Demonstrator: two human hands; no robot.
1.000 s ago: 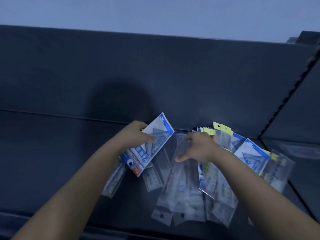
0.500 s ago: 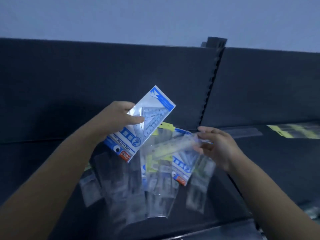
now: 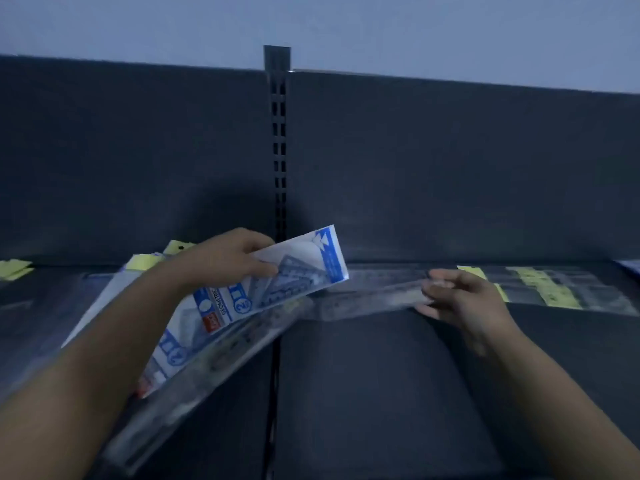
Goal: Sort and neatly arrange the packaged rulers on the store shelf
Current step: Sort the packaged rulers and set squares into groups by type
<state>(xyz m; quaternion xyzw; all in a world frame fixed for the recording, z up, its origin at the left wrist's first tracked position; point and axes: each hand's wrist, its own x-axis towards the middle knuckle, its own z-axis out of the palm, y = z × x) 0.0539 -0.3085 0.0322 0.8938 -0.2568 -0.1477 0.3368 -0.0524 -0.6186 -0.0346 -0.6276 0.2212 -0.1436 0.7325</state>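
Note:
My left hand (image 3: 230,261) grips a blue-and-white packet of geometric rulers (image 3: 277,282) above the dark shelf (image 3: 381,375), with a second blue-and-white packet (image 3: 173,351) showing below it. My right hand (image 3: 460,299) pinches the end of a long clear-sleeved ruler (image 3: 367,299), which stretches leftward under the blue packet. More clear ruler sleeves (image 3: 194,386) lie blurred beneath my left forearm.
Clear sleeves with yellow header cards (image 3: 547,289) lie flat at the back right of the shelf. Other yellow-tagged packets (image 3: 145,261) sit behind my left wrist. A slotted upright post (image 3: 278,150) splits the dark back panel.
The view has swung right, so the upright post now stands in the middle. My right hand has carried the clear-sleeved ruler rightward and lower, and my left hand still grips the blue packet.

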